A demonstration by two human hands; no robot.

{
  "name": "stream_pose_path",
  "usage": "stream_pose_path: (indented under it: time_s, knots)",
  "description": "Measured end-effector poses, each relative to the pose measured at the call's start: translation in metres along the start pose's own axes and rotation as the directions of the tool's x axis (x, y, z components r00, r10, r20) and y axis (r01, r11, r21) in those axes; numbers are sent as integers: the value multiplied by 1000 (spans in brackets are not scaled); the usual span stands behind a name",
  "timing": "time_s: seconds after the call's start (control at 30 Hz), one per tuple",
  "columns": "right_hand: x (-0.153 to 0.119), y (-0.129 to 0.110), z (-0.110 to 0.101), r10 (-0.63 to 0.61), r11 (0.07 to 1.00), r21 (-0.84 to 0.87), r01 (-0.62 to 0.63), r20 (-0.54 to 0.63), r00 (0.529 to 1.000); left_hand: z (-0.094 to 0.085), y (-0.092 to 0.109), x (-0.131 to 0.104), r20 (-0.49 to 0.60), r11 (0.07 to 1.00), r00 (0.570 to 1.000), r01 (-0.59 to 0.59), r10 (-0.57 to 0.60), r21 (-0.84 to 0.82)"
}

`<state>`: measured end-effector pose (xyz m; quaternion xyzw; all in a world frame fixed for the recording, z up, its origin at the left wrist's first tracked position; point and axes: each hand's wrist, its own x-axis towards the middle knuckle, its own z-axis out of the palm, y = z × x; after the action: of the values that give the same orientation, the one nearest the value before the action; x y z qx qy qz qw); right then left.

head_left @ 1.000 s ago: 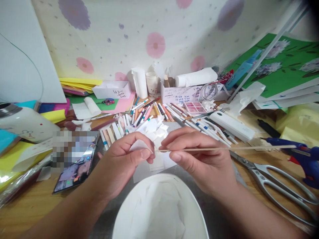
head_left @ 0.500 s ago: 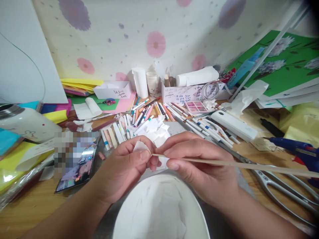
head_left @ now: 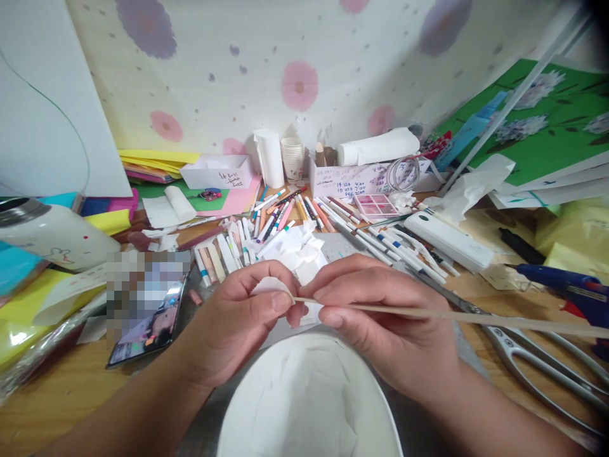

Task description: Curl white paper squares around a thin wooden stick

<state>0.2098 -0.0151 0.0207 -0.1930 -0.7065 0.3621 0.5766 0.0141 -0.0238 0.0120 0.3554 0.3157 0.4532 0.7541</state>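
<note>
Between the thumb and fingers of my left hand [head_left: 252, 317] is a small white paper piece [head_left: 273, 287] with a jagged edge, pinched against the tip of a thin pale stick [head_left: 457, 314]. My right hand [head_left: 385, 324] closes its thumb and fingertips on the stick a little to the right of that tip; the stick runs on past the right edge of the view. Under both hands stands a round white container [head_left: 309, 400] with crumpled white paper inside. White paper pieces [head_left: 299, 251] lie just beyond my fingers.
A phone [head_left: 152, 317] and a white bottle [head_left: 57, 235] are at left. Many markers [head_left: 285, 216] spread behind the hands. Large scissors [head_left: 523, 355], a blue glue gun [head_left: 561, 285] and a white device [head_left: 450, 241] lie at right. White boxes [head_left: 219, 172] and paper cups [head_left: 292, 158] stand at the back.
The white paper piece has tipped lower and flatter over my left fingers. Both hands keep nearly the same place and grip, while the whole view has shifted slightly.
</note>
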Motion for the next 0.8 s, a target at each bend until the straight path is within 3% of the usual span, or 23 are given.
stream_pose_path:
  time_s: [0.8]
  knots:
    - [0,-1,0,27,999,42,-27,8,1000,1,2,0,-5,998,1000,-11,11,65]
